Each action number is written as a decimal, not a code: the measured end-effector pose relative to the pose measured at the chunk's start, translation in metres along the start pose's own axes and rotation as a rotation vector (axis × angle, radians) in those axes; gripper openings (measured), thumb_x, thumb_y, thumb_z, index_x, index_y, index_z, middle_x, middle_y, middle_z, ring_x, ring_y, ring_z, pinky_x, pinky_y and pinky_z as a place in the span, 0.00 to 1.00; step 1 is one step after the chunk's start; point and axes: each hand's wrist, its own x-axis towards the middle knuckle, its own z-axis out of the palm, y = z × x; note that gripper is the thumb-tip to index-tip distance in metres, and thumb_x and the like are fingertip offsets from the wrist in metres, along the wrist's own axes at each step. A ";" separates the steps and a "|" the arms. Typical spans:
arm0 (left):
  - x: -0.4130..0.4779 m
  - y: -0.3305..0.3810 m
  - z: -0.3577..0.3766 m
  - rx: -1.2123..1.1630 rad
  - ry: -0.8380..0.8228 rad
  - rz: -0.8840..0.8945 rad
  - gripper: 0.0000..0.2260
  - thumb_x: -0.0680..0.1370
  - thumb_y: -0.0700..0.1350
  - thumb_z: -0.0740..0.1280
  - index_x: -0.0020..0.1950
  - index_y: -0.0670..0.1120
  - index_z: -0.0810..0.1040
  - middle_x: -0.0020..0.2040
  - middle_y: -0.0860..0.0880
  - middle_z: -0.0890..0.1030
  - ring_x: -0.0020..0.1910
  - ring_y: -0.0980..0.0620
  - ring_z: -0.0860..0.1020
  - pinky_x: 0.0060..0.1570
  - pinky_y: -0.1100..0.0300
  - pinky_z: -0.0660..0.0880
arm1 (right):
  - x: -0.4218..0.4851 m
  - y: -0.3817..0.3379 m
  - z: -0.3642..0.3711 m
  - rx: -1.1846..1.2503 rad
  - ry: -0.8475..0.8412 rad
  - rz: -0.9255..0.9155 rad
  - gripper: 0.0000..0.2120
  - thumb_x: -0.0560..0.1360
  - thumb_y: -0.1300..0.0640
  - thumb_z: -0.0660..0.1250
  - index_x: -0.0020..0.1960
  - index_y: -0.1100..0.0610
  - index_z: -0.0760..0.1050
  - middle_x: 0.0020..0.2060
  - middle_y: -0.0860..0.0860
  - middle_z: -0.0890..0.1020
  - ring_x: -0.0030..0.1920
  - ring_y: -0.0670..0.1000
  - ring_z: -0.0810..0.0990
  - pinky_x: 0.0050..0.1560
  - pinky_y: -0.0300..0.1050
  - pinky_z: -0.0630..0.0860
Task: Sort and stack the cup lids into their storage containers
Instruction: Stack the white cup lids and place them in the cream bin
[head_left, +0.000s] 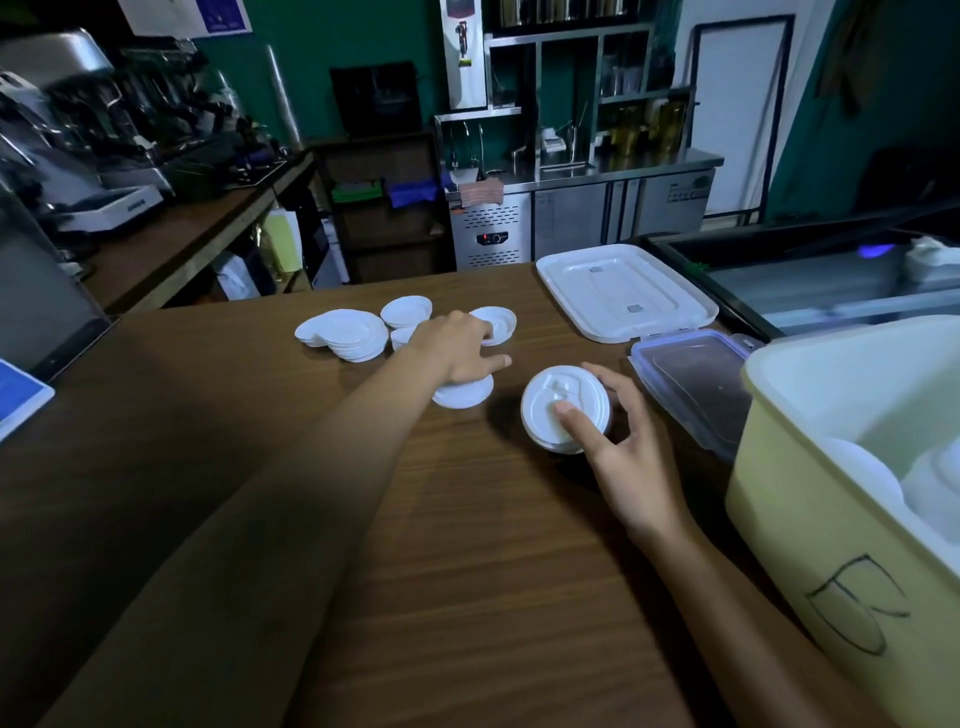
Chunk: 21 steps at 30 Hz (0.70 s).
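We see right hand (618, 436) clamped on lid stack (563, 402) at mid counter (467, 545), thumb on top, fingers round rim, near yellow container (779, 519). Left hand (457, 345) lies over single lid (465, 395) — grip there we cannot tell. We judge lids light, thin, bendy, slippery when nested — take by rim, squeeze gently. Loose lids (343, 335) lie beyond.

**A café, seen from the serving side**

A big coffee machine (67, 130) stands at ten o'clock. At twelve o'clock, against a green wall (311, 78), are steel shelves (571, 47) with bottles (644, 130), a sink with taps (566, 166) and a steel under-counter fridge (582, 218). A glass display case (831, 291) lies at two o'clock. Disposable cup lids (343, 335) are scattered on the wooden tabletop (467, 545) in front.
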 end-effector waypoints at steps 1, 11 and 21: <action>-0.013 0.000 0.001 -0.008 0.006 0.002 0.22 0.80 0.65 0.65 0.63 0.49 0.80 0.57 0.45 0.82 0.55 0.42 0.79 0.46 0.51 0.73 | -0.001 0.000 0.000 0.001 -0.008 0.000 0.18 0.78 0.52 0.77 0.66 0.45 0.79 0.60 0.39 0.84 0.61 0.39 0.80 0.65 0.43 0.75; -0.165 0.020 0.008 -0.228 0.177 -0.085 0.10 0.81 0.53 0.69 0.56 0.48 0.81 0.55 0.52 0.81 0.54 0.49 0.80 0.48 0.55 0.72 | -0.011 -0.015 -0.001 0.001 -0.077 0.000 0.18 0.77 0.57 0.78 0.66 0.50 0.79 0.61 0.44 0.84 0.61 0.42 0.82 0.65 0.41 0.75; -0.251 0.037 0.032 -0.360 0.453 -0.030 0.11 0.79 0.51 0.73 0.43 0.51 0.72 0.38 0.56 0.78 0.41 0.56 0.77 0.82 0.47 0.50 | -0.026 -0.028 -0.001 0.019 -0.158 -0.050 0.20 0.74 0.52 0.74 0.65 0.52 0.81 0.58 0.49 0.85 0.57 0.42 0.82 0.57 0.32 0.73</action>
